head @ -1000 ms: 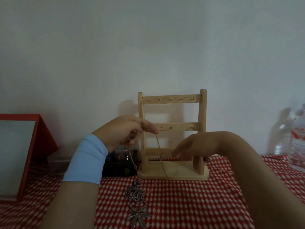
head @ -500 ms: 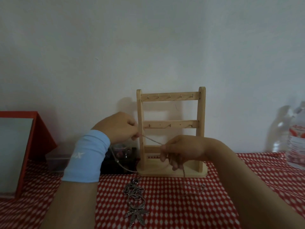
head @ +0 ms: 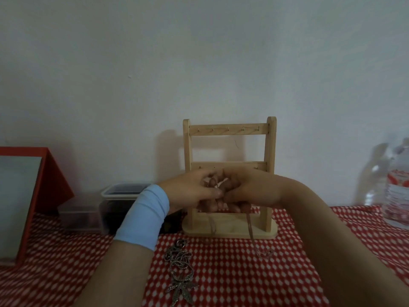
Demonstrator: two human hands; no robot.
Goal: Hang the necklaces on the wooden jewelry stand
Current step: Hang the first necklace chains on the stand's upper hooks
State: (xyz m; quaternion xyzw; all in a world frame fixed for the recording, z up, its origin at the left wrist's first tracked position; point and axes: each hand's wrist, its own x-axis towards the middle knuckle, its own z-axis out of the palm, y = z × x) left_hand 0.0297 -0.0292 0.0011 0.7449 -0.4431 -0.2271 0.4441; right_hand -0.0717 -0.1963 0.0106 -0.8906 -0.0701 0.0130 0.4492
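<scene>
Both hands meet in front of the lower half of the wooden jewelry stand [head: 230, 178], fingers bunched together. The left hand [head: 190, 192] is closed to a narrow pinch, thumb against fingertips, on a thin chain necklace [head: 249, 224]; a light blue wristband [head: 143, 220] covers its wrist. The right hand [head: 250, 191] is curled against the left one, fingertips touching it, and pinches the same chain. Two strands of the chain drop from below the hands, across the stand's base; the right strand runs down onto the desk [head: 243, 280], where it ends in a small, blurred loop. Just which part of the chain each hand grips is hidden among the fingers.

The stand is upright near the wall, with two posts, a flat base and crossbars carrying small hooks. The hooks on the top bar are bare; the middle bar is partly covered by the hands.

A second, heavier silver necklace [head: 180, 273] lies bunched on the desk in front of the stand's left corner, its leaf-shaped pendant nearest the camera.

Behind the left wrist sits a clear plastic box [head: 119, 209] with a lid, holding something dark that cannot be made out. At the far left leans a red-framed board [head: 44, 185]. At the right edge stands a clear plastic bottle [head: 396, 191] with a red and white label.

The desk is covered by a red cloth with white dots. The wall [head: 199, 63] behind is plain and pale.
</scene>
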